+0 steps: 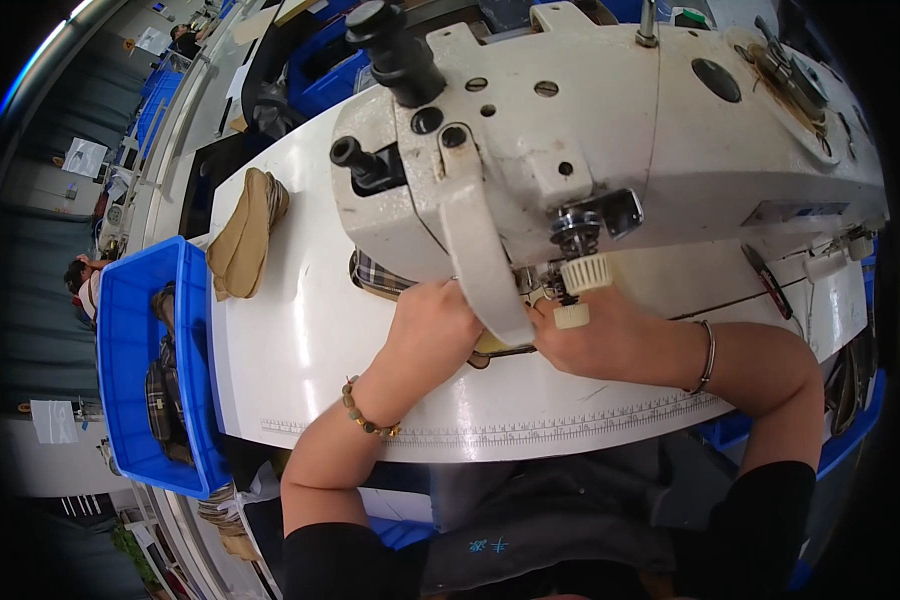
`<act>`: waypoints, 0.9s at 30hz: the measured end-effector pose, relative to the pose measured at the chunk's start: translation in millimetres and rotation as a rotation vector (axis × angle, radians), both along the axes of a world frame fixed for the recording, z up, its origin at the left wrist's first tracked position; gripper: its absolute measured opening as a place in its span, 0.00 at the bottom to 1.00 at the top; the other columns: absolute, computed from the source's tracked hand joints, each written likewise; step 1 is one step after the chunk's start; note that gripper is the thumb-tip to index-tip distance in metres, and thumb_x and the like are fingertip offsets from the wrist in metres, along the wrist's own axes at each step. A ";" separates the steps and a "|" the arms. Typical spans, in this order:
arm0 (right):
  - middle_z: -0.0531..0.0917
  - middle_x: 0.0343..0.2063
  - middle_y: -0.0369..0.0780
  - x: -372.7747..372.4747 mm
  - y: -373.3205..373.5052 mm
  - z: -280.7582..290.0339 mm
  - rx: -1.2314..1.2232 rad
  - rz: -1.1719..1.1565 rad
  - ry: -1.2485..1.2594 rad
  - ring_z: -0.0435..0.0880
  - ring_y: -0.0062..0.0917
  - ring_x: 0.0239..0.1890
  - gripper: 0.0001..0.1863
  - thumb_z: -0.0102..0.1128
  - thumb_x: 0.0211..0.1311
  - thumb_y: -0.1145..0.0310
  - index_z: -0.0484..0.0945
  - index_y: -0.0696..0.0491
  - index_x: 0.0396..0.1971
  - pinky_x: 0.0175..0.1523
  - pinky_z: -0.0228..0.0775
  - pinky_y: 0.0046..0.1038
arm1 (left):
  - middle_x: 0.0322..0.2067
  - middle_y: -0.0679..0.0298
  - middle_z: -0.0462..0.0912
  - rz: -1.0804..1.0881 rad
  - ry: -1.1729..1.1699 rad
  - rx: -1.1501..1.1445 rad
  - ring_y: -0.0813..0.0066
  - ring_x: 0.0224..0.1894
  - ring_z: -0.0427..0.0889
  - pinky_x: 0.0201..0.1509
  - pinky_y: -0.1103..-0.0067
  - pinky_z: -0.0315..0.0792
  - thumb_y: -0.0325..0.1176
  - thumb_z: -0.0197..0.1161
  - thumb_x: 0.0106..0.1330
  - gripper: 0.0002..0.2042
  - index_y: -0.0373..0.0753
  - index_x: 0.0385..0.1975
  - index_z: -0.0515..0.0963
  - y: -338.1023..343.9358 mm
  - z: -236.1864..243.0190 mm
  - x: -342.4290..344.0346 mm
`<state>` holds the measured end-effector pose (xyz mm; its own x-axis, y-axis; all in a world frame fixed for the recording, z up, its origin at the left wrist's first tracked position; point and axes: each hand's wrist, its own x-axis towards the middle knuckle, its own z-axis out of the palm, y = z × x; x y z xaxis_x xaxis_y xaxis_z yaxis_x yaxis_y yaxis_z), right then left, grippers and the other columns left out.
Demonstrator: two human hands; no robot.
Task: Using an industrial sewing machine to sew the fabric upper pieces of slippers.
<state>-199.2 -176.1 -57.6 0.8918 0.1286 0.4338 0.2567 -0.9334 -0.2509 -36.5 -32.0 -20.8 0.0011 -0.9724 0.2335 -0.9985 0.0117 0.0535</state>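
Both my hands are at the needle area of a white industrial sewing machine [570, 130], partly hidden behind its parts. My left hand [435, 325] is closed, with its fingers on a plaid fabric piece [378, 277] whose checked edge shows beyond that hand. Between the hands a strip of yellowish lining with a dark edge [497, 346] comes into view, apparently part of the same piece. My right hand [585, 335] is closed on the work from the other side, behind the cream tension knobs [585, 272]. The machine's arm hides the fingertips and the needle.
A stack of tan sole-shaped pieces [245, 235] lies on the white table [290, 340] at the left. Beside the table stands a blue bin [120, 370] holding plaid pieces [165, 400]. Dark-and-red thread snips [767, 283] lie at right. A printed ruler [510, 437] follows the near edge.
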 end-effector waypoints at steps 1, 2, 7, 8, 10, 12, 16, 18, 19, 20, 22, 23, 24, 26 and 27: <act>0.77 0.14 0.43 0.5 0.2 -0.9 0.002 -0.001 -0.023 0.80 0.33 0.16 0.04 0.60 0.48 0.71 0.77 0.55 0.21 0.21 0.70 0.35 | 0.24 0.69 0.75 0.012 -0.011 0.023 0.68 0.25 0.78 0.27 0.73 0.71 0.34 0.70 0.54 0.06 0.43 0.29 0.83 0.3 -0.9 0.3; 0.77 0.14 0.43 1.4 0.4 0.0 0.004 -0.003 -0.047 0.79 0.33 0.16 0.04 0.60 0.48 0.71 0.76 0.55 0.20 0.21 0.69 0.35 | 0.24 0.68 0.76 0.022 -0.022 0.045 0.68 0.26 0.78 0.27 0.73 0.72 0.34 0.69 0.55 0.06 0.42 0.30 0.83 0.3 -1.3 0.8; 0.75 0.15 0.42 2.0 -2.5 1.0 0.026 -0.042 -0.052 0.79 0.32 0.16 0.05 0.60 0.46 0.70 0.75 0.54 0.18 0.20 0.69 0.34 | 0.25 0.67 0.77 0.008 0.038 -0.088 0.67 0.25 0.79 0.26 0.72 0.73 0.31 0.69 0.54 0.05 0.42 0.30 0.83 -5.3 0.8 -4.4; 0.75 0.15 0.41 2.9 -4.1 -1.2 0.017 -0.046 -0.073 0.78 0.32 0.17 0.05 0.60 0.45 0.70 0.74 0.53 0.16 0.20 0.69 0.33 | 0.25 0.67 0.77 0.014 0.043 -0.103 0.67 0.25 0.80 0.26 0.72 0.73 0.31 0.69 0.54 0.05 0.42 0.29 0.82 -6.1 0.7 -4.2; 0.75 0.15 0.41 0.4 -7.5 -0.8 -0.020 -0.032 -0.065 0.78 0.31 0.17 0.06 0.61 0.43 0.71 0.73 0.53 0.15 0.20 0.69 0.33 | 0.25 0.66 0.78 0.039 -0.004 -0.092 0.67 0.25 0.80 0.26 0.72 0.73 0.31 0.70 0.53 0.05 0.41 0.28 0.82 -5.4 2.1 -5.7; 0.74 0.16 0.41 -1.2 -8.1 0.1 -0.060 -0.018 -0.055 0.78 0.31 0.17 0.07 0.61 0.42 0.71 0.72 0.52 0.13 0.20 0.69 0.32 | 0.24 0.66 0.78 0.064 -0.049 -0.083 0.66 0.25 0.81 0.26 0.73 0.73 0.31 0.71 0.53 0.06 0.41 0.27 0.81 -4.6 5.0 -7.5; 0.74 0.15 0.41 -1.5 -9.2 4.6 0.016 -0.026 -0.037 0.78 0.31 0.16 0.08 0.60 0.43 0.71 0.71 0.52 0.12 0.20 0.69 0.32 | 0.25 0.63 0.82 0.145 0.073 -0.052 0.64 0.25 0.82 0.27 0.72 0.75 0.33 0.73 0.52 0.08 0.40 0.27 0.81 0.2 21.2 -8.3; 0.74 0.15 0.40 -2.1 -8.6 9.2 -0.041 -0.009 -0.032 0.78 0.30 0.16 0.06 0.61 0.44 0.71 0.73 0.52 0.14 0.20 0.70 0.31 | 0.25 0.61 0.83 0.193 0.083 -0.024 0.63 0.25 0.83 0.28 0.72 0.75 0.33 0.73 0.51 0.08 0.40 0.27 0.81 4.4 23.0 -3.4; 0.79 0.23 0.38 -2.9 -7.1 10.5 -0.121 -0.020 0.032 0.81 0.30 0.21 0.06 0.59 0.51 0.70 0.76 0.53 0.30 0.22 0.72 0.30 | 0.25 0.61 0.83 0.190 0.079 -0.012 0.62 0.25 0.83 0.28 0.72 0.76 0.32 0.72 0.52 0.08 0.40 0.29 0.82 5.9 17.8 2.8; 0.84 0.30 0.36 -3.0 -5.7 11.6 -0.202 -0.028 0.094 0.84 0.30 0.25 0.16 0.57 0.59 0.69 0.80 0.54 0.47 0.25 0.75 0.29 | 0.25 0.61 0.83 0.189 0.074 -0.001 0.61 0.25 0.83 0.28 0.72 0.76 0.32 0.72 0.53 0.08 0.40 0.30 0.82 6.2 16.5 5.7; 0.83 0.32 0.38 -2.2 -3.2 13.1 -0.182 -0.032 0.079 0.83 0.30 0.26 0.17 0.56 0.58 0.69 0.79 0.56 0.47 0.25 0.75 0.30 | 0.25 0.61 0.83 0.176 0.102 -0.033 0.60 0.25 0.83 0.29 0.71 0.76 0.30 0.71 0.54 0.07 0.40 0.32 0.82 5.8 18.3 3.7; 0.83 0.33 0.39 -1.4 -2.5 13.2 -0.157 -0.036 0.065 0.83 0.31 0.27 0.18 0.56 0.58 0.70 0.78 0.57 0.48 0.26 0.76 0.30 | 0.25 0.61 0.83 0.162 0.129 -0.062 0.60 0.25 0.83 0.29 0.71 0.76 0.29 0.70 0.55 0.07 0.40 0.33 0.83 5.5 19.1 2.3; 0.83 0.33 0.39 2.5 -1.8 5.4 -0.158 -0.030 0.065 0.83 0.31 0.27 0.18 0.56 0.58 0.70 0.78 0.57 0.48 0.26 0.76 0.30 | 0.25 0.61 0.83 0.168 0.129 -0.063 0.60 0.25 0.83 0.29 0.71 0.76 0.29 0.70 0.55 0.07 0.40 0.33 0.83 5.9 19.1 2.0; 0.75 0.13 0.37 12.9 0.6 -11.1 -0.022 -0.110 -0.117 0.80 0.30 0.16 0.12 0.57 0.57 0.68 0.81 0.54 0.40 0.21 0.70 0.32 | 0.24 0.61 0.83 0.108 0.207 -0.125 0.59 0.25 0.82 0.29 0.71 0.76 0.26 0.69 0.55 0.08 0.41 0.34 0.83 5.4 20.7 0.8; 0.75 0.13 0.37 12.1 0.7 -11.2 -0.025 -0.109 -0.114 0.80 0.30 0.16 0.12 0.57 0.57 0.68 0.81 0.54 0.40 0.21 0.70 0.32 | 0.24 0.61 0.83 0.108 0.209 -0.128 0.59 0.25 0.82 0.29 0.71 0.76 0.26 0.69 0.55 0.08 0.41 0.34 0.83 4.5 23.9 -3.1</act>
